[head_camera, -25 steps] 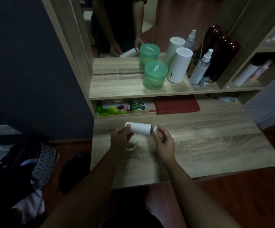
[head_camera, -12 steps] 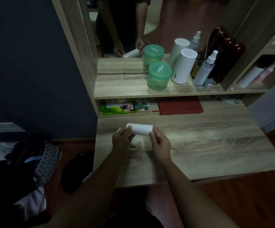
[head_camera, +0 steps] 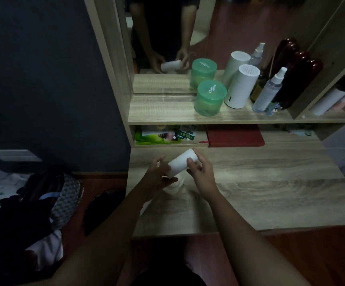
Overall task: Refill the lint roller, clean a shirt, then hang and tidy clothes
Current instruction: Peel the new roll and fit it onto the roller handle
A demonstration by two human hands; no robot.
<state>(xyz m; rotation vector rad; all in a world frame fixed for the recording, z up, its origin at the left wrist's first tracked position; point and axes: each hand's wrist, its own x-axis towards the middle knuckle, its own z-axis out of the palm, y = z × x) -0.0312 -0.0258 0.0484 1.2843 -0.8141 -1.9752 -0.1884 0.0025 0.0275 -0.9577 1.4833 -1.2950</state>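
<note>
roll [head_camera: 181,163] sits tilted over the desk [head_camera: 270,182], long axis running lower-left to upper-right; left hand [head_camera: 159,178] cups the low end, right hand [head_camera: 200,170] fingers [head_camera: 190,162] pinch the top

A home bedroom: mirrored vanity shelf [head_camera: 167,112] with toiletry bottles [head_camera: 268,93], clothes pile [head_camera: 22,203] beside.

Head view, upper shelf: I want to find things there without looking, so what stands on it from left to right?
green lidded jar → white cylinder with a perforated top → clear spray bottle → dark red bottles. The copies behind them are mirror reflections, so they are left out.
</note>
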